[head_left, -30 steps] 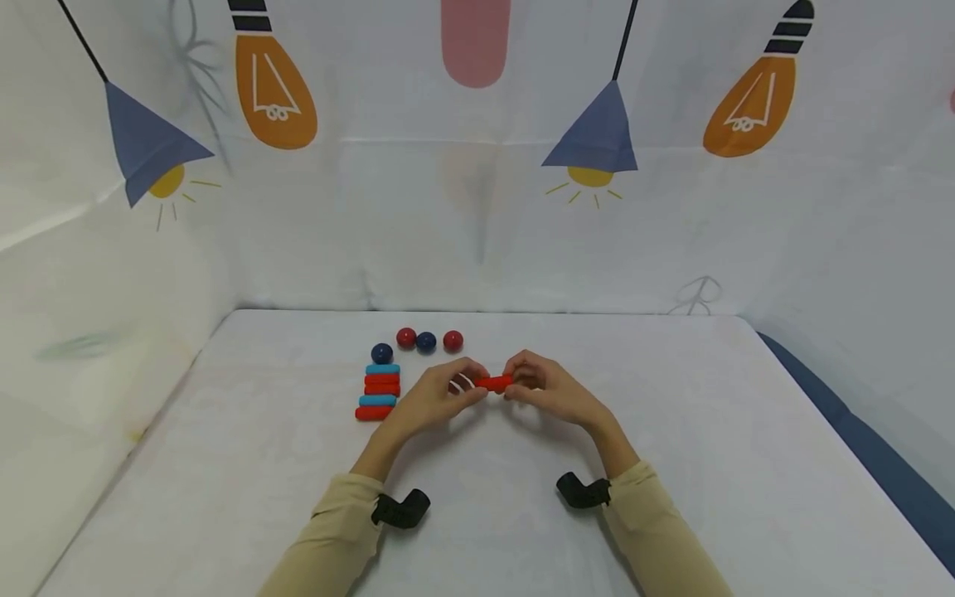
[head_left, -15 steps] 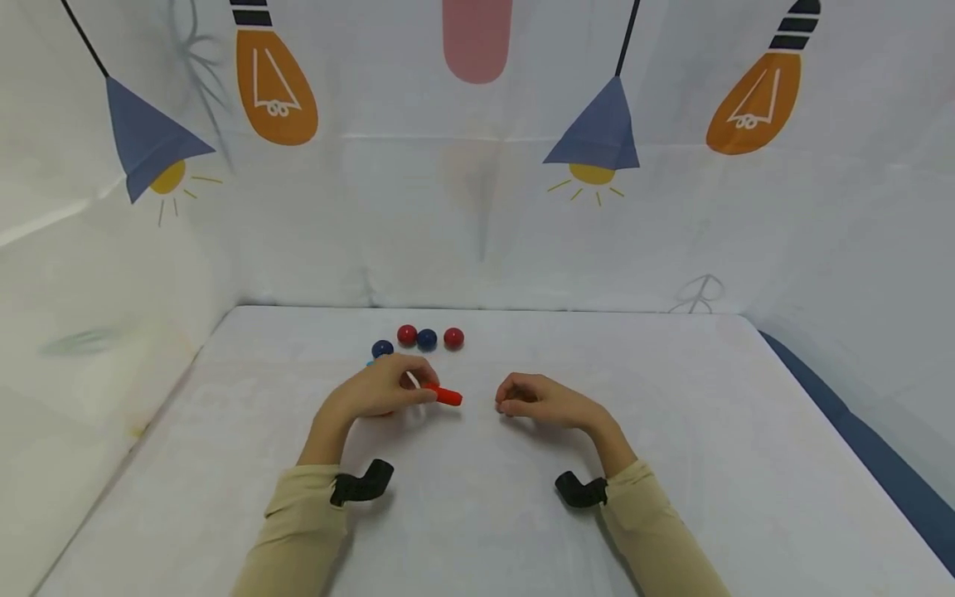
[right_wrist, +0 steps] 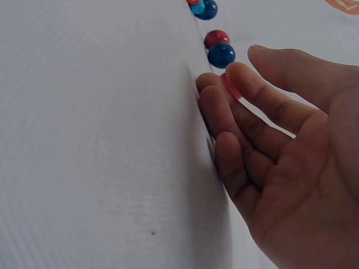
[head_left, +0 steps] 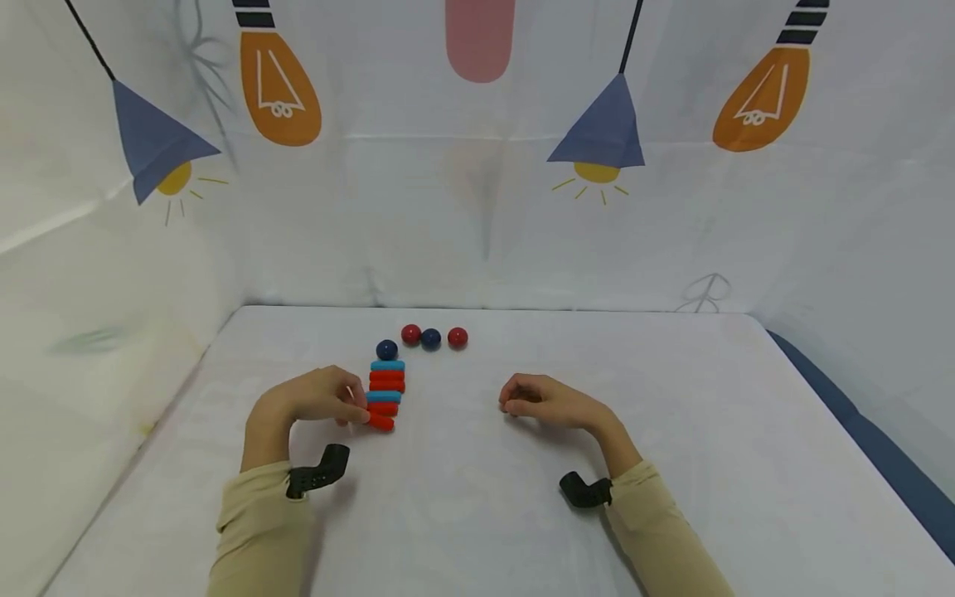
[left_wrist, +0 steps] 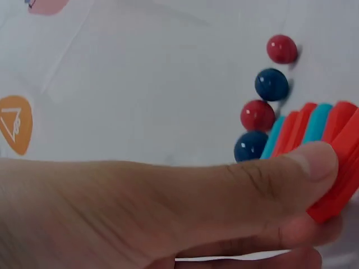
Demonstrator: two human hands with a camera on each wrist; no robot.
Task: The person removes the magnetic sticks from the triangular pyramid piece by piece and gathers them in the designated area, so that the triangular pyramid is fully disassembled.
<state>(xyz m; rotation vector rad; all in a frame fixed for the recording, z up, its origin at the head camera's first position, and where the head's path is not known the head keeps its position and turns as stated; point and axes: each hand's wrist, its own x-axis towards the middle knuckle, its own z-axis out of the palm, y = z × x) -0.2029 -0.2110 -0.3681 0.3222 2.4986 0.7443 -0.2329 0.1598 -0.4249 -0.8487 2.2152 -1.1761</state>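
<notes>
My left hand (head_left: 317, 396) pinches a red rod (head_left: 380, 422) between thumb and fingers, at the near end of a row of red and light-blue rods (head_left: 386, 386) lying side by side. Seen from the left wrist, the held red rod (left_wrist: 336, 193) lies under the thumb, close against the row; whether it touches the neighbouring rod I cannot tell. My right hand (head_left: 552, 402) rests on the table with loosely curled fingers and nothing in them. In the right wrist view, the same hand (right_wrist: 280, 134) shows its palm, with small gaps between thumb and fingers.
A dark blue ball (head_left: 386, 350) sits at the far end of the row. Beyond it lie a red ball (head_left: 411, 334), another dark blue ball (head_left: 430, 339) and another red ball (head_left: 458, 337). The white table (head_left: 671, 431) meets a printed white curtain (head_left: 448, 224) at the back.
My left hand has carried the red rod leftward from the middle to the near end of the row. The right hand has let go of that rod and settled slightly nearer on the table.
</notes>
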